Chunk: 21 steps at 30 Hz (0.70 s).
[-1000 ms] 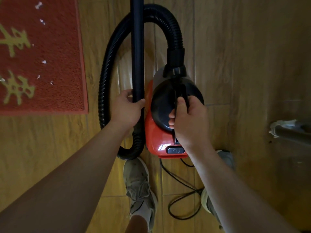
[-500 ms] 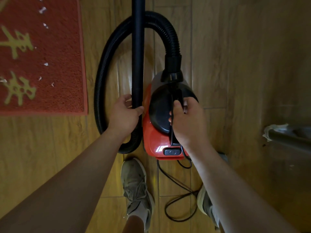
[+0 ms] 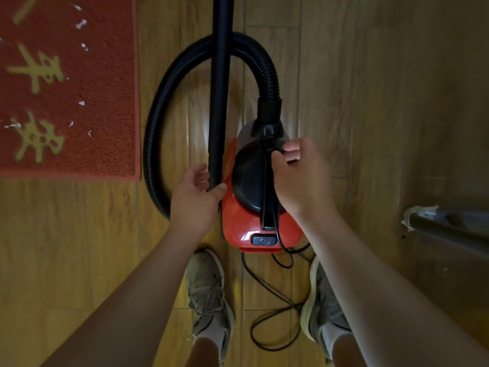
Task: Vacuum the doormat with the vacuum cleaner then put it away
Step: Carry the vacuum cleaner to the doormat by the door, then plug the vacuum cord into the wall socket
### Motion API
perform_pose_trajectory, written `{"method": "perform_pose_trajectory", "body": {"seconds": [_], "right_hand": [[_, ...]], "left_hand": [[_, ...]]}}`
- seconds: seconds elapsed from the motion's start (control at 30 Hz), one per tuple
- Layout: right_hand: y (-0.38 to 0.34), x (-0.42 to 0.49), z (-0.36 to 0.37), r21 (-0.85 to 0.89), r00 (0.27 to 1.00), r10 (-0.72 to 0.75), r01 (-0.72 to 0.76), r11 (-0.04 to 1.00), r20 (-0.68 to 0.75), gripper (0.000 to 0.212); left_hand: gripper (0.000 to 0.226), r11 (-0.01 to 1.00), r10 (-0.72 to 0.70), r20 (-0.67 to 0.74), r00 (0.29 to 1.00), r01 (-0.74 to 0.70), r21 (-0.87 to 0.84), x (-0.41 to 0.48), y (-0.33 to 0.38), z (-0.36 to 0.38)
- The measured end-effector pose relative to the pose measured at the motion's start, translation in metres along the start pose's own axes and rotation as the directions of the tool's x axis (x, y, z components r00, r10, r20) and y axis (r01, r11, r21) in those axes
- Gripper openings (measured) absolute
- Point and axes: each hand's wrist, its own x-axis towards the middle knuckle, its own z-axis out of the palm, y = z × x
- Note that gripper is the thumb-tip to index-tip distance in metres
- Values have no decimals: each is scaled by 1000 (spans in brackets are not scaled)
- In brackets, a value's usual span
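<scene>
Mat: the red doormat (image 3: pixel 79 102), dotted with white scraps (image 3: pixel 80 23), lies far left on the wooden floor (image 3: pixel 370 102); its right edge and near corner show.
Machine: the vacuum cleaner (image 3: pixel 238 223) stands on the floor just ahead of the person's shoes (image 3: pixel 206 287).
Room: the hose (image 3: pixel 156 128) loops just beside the doormat's right edge, with a strip of floor between. Bare boards run right of the machine to a dark bar (image 3: pixel 436 221). The power cord (image 3: pixel 267 287) coils between the shoes.
Left: the left grip (image 3: pixel 195 194) curls loosely round the black wand (image 3: pixel 221 88).
Right: the right grip (image 3: pixel 301 178), over the carry handle's front end, pinches the power cord.
</scene>
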Motion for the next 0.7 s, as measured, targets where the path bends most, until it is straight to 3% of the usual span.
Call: {"method": "perform_pose_trajectory", "body": {"seconds": [0.17,0.37,0.5,0.7], "right_hand": [[-12,15,3,-140,998,-7,15,990,59,23],[-20,22,2,26,988,128,-131,991,88,33],[-28,12,-5,58,990,113,-118,991,81,35],[-36,-5,-27,90,995,71,-77,993,76,22]], "left_hand": [[59,999,18,0,1000,-18,-37,-24,-6,1],[56,996,21,22,1000,-19,-87,-41,-6,3],[54,994,66,60,996,-60,-94,-50,-1,2],[54,990,114,157,981,-100,-98,-80,8,7]]}}
